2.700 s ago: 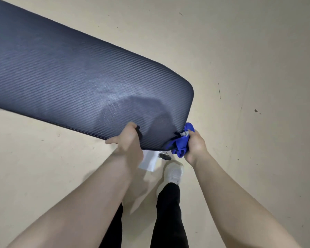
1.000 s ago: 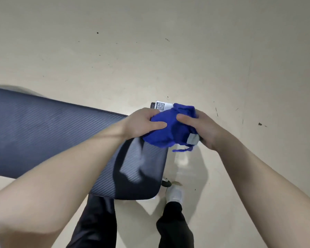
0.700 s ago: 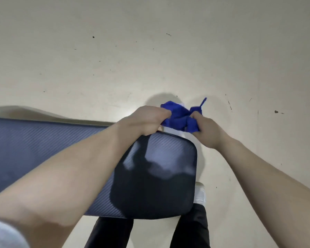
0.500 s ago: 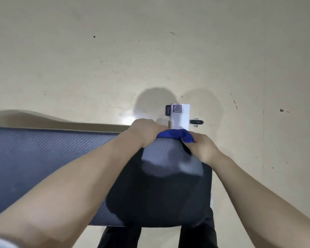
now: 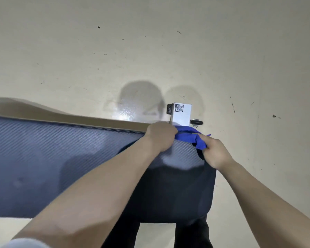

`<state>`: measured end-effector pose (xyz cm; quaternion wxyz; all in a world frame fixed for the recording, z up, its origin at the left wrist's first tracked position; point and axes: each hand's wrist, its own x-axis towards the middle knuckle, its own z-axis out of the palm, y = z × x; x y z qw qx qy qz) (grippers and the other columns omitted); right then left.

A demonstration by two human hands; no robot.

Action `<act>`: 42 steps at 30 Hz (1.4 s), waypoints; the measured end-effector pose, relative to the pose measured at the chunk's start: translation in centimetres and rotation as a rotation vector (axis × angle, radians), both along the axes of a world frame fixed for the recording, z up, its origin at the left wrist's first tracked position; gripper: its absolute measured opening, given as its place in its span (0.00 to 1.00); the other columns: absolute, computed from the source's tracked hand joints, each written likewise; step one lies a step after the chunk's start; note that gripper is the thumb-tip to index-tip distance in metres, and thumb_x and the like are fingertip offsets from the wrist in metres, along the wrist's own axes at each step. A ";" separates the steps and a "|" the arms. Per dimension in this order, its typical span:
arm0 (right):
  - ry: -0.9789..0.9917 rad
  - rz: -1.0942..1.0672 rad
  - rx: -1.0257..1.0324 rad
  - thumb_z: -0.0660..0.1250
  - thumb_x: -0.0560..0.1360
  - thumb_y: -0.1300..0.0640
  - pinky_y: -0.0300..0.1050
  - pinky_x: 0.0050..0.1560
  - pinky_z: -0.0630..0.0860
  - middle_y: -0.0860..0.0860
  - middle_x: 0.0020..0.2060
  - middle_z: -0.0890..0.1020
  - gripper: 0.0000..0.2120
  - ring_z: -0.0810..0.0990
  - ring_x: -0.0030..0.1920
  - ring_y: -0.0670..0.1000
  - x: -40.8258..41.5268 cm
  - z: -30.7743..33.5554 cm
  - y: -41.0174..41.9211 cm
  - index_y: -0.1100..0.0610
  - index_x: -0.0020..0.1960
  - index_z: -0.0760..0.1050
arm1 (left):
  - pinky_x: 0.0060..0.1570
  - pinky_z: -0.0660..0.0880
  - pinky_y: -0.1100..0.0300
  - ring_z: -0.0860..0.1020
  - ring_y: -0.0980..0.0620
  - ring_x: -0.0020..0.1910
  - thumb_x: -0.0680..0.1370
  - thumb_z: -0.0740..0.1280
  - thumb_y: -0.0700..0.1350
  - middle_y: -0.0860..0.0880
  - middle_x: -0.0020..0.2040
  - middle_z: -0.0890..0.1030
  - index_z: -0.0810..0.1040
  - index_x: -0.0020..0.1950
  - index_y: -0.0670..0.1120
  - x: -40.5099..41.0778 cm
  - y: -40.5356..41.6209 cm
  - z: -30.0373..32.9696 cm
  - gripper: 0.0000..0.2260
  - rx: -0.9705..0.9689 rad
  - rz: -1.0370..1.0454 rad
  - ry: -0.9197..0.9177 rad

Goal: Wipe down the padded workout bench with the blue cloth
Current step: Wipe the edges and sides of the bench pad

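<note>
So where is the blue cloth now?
The blue cloth lies on the bench's far right corner, gripped between both hands.

You're looking down at a pale beige floor [image 5: 150, 51], smooth w/ small dark specks and scuff marks scattered across it. There's a bright glare patch [image 5: 124, 112] near centre and two soft rounded shadows [image 5: 141, 93] beside it, prob. from overhead light.
</note>
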<state>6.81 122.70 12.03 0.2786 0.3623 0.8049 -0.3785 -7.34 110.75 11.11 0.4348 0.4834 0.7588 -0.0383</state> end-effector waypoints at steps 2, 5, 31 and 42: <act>-0.035 0.036 0.027 0.55 0.72 0.68 0.49 0.52 0.69 0.56 0.51 0.82 0.20 0.75 0.51 0.61 -1.5 -0.5 -1.3 0.51 0.55 0.77 | 0.42 0.68 0.57 0.77 0.45 0.53 0.78 0.55 0.36 0.46 0.54 0.79 0.77 0.57 0.46 -0.9 -0.7 0.3 0.15 -0.006 -0.013 0.056; -0.041 0.142 0.062 0.56 0.73 0.64 0.47 0.49 0.70 0.57 0.54 0.81 0.16 0.75 0.53 0.61 -5.9 -0.9 -4.8 0.55 0.56 0.77 | 0.42 0.69 0.57 0.78 0.44 0.52 0.78 0.56 0.38 0.45 0.54 0.80 0.78 0.54 0.46 -3.9 -4.2 0.5 0.12 -0.077 0.018 0.138; 0.122 0.329 -0.034 0.56 0.71 0.67 0.47 0.46 0.71 0.57 0.51 0.81 0.16 0.77 0.52 0.60 -14.3 -1.2 -15.5 0.58 0.55 0.75 | 0.41 0.70 0.59 0.78 0.45 0.52 0.76 0.60 0.42 0.48 0.52 0.81 0.79 0.55 0.52 -11.8 -16.3 0.0 0.12 -0.157 0.232 0.194; -0.058 0.426 0.096 0.56 0.69 0.66 0.48 0.50 0.68 0.56 0.45 0.82 0.16 0.70 0.42 0.57 -11.2 1.0 -8.2 0.46 0.32 0.66 | 0.42 0.71 0.56 0.77 0.44 0.52 0.74 0.60 0.36 0.45 0.54 0.79 0.76 0.53 0.43 -6.6 -11.3 0.1 0.10 0.004 0.227 -0.029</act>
